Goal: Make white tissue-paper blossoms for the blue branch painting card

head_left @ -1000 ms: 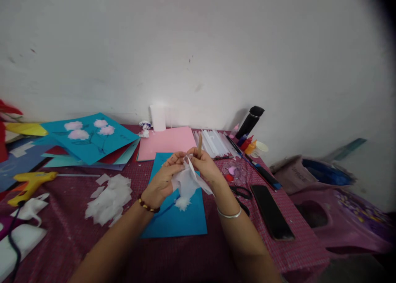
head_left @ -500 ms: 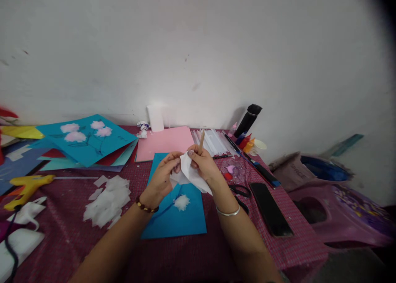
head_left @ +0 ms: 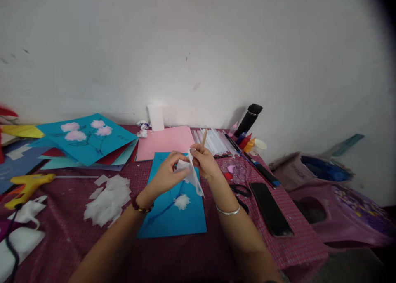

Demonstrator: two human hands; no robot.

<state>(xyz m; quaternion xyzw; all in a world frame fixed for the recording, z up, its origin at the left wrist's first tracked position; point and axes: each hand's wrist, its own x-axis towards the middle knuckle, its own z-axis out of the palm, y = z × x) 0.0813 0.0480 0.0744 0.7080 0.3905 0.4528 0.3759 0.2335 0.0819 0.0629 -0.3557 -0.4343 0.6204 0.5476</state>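
A thin white sheet of tissue paper point(head_left: 193, 178) hangs folded between my two hands. My left hand point(head_left: 168, 175) has its fingers curled round the left part of it, the fingertips partly hidden. My right hand point(head_left: 204, 162) pinches its upper edge and also grips a light wooden stick point(head_left: 204, 137) that points up. Below the hands lies a blue sheet point(head_left: 185, 223) with a dark painted stem and one fluffy white tissue flower point(head_left: 182, 201). To its left is a heap of white tissue pieces point(head_left: 108, 202).
At left are a yellow glue gun point(head_left: 29, 188) and a blue card with pink flowers point(head_left: 89, 136). Pink paper point(head_left: 167, 142) and white glue sticks point(head_left: 212, 141) lie behind. Scissors point(head_left: 240, 191), a phone point(head_left: 270, 208), paint bottles point(head_left: 246, 140) and a black flask point(head_left: 248, 120) stand or lie right.
My left hand has turned and its fingers have shifted over the tissue paper. The sheet now hangs narrower and more upright. My right hand has moved slightly right with the stick.
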